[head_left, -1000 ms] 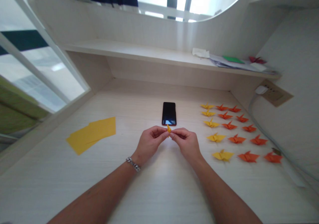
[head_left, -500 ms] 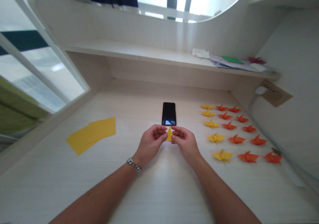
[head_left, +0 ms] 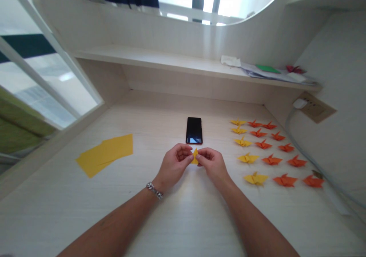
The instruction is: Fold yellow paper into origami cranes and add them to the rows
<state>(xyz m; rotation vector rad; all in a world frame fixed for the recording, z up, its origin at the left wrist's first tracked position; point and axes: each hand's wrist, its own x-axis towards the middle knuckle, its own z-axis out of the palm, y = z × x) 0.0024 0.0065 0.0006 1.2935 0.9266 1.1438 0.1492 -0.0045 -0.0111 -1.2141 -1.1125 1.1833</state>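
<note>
A small piece of folded yellow paper (head_left: 195, 157), pointed at the top, is held between my two hands at the middle of the desk. My left hand (head_left: 176, 161) pinches its left edge with thumb and fingers. On the other edge, my right hand (head_left: 211, 163) grips it the same way, the thumb pressed on the front. Just beyond my fingertips lies a black phone (head_left: 194, 130), flat on the desk. The finer folds of the paper are too small to make out.
To the left, yellow paper sheets (head_left: 105, 154) lie overlapping. Rows of yellow paper cranes (head_left: 248, 158) and orange paper cranes (head_left: 272, 159) stand at the right. A cable (head_left: 303, 150) runs past them from a wall socket (head_left: 317, 107). A shelf (head_left: 171, 63) spans the back.
The folded yellow paper has shifted slightly right and toward me. My right hand has dropped a little, and my left fingertips have moved slightly. The rest looks the same.
</note>
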